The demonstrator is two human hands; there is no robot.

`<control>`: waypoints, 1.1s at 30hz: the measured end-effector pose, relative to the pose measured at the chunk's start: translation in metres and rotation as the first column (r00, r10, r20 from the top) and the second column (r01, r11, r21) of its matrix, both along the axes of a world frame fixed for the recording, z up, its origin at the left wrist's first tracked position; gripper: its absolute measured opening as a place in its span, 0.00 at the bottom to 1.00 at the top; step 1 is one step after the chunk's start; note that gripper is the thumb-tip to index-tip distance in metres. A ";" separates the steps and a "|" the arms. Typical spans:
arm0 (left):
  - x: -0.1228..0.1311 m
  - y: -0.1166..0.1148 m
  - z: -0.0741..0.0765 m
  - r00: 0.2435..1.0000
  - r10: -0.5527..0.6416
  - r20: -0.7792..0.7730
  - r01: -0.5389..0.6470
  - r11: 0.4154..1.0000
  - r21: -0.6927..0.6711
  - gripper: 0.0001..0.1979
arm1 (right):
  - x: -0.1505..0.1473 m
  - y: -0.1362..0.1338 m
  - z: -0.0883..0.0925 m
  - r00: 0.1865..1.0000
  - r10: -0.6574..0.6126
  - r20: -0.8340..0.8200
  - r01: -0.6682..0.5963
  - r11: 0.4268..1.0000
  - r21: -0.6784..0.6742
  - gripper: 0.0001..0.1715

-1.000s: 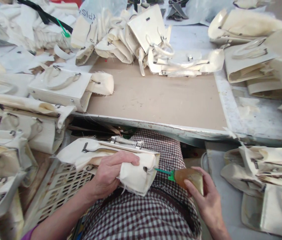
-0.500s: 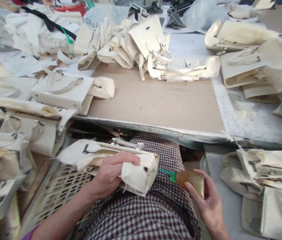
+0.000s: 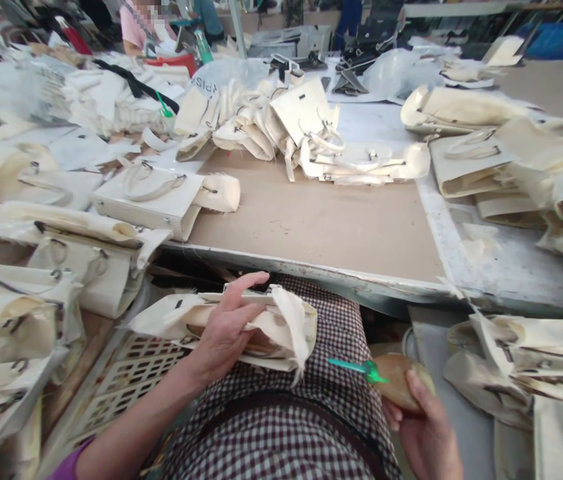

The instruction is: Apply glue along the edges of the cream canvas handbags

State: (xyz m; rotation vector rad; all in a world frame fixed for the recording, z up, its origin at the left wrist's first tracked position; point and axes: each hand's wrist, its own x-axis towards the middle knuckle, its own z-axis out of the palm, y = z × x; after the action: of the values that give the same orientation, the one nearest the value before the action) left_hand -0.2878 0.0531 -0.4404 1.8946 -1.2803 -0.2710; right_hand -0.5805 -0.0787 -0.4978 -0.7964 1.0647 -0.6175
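A cream handbag (image 3: 171, 321) lies across my lap with its top opening toward me and frayed threads at its edges. My left hand (image 3: 234, 327) grips it by the opening. The index finger stretches over the far edge while other fingers are partly hidden in the folds. A loose flap (image 3: 291, 320) stands up at the bag's right end. In my right hand (image 3: 428, 417) is a squeeze bottle (image 3: 398, 380) of amber-brown liquid, with a green cap and a thin green nozzle (image 3: 346, 365). The nozzle points left toward the bag, apart from it.
Ahead is a worktable (image 3: 321, 220) with a brown top. Cream handbags (image 3: 148, 197) lie at the left, and more (image 3: 501, 160) at the right. A plastic crate (image 3: 131, 373) stands left of my lap. A person in pink (image 3: 134, 30) is at the far side.
My left index finger has lifted and reached over the bag's far edge, and the right-end flap has been raised. The bottle has moved slightly right and down. The view has tilted up.
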 end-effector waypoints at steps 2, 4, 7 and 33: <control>0.005 0.002 0.001 0.949 -0.028 0.313 0.007 0.998 0.070 0.12 | -0.007 -0.001 -0.002 0.982 -0.096 0.165 0.069 0.984 0.162 0.23; 0.010 0.004 0.004 0.876 -0.075 0.476 -0.001 0.987 0.158 0.13 | -0.012 -0.001 -0.002 0.953 -0.174 0.249 0.111 0.962 0.248 0.26; 0.016 0.002 0.016 0.914 -0.115 0.389 -0.001 0.958 0.287 0.15 | -0.012 0.000 0.006 0.942 -0.190 0.277 0.120 0.961 0.249 0.31; 0.043 -0.038 0.084 0.211 0.262 -0.942 -0.554 0.826 0.105 0.11 | -0.017 0.016 0.052 0.879 -0.303 0.369 0.272 0.953 0.135 0.26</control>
State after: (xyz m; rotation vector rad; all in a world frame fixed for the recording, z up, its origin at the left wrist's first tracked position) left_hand -0.2448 0.0149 -0.3568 1.3189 0.0612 -0.7421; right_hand -0.5973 -0.0624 -0.4462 -0.4201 0.8393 -0.9385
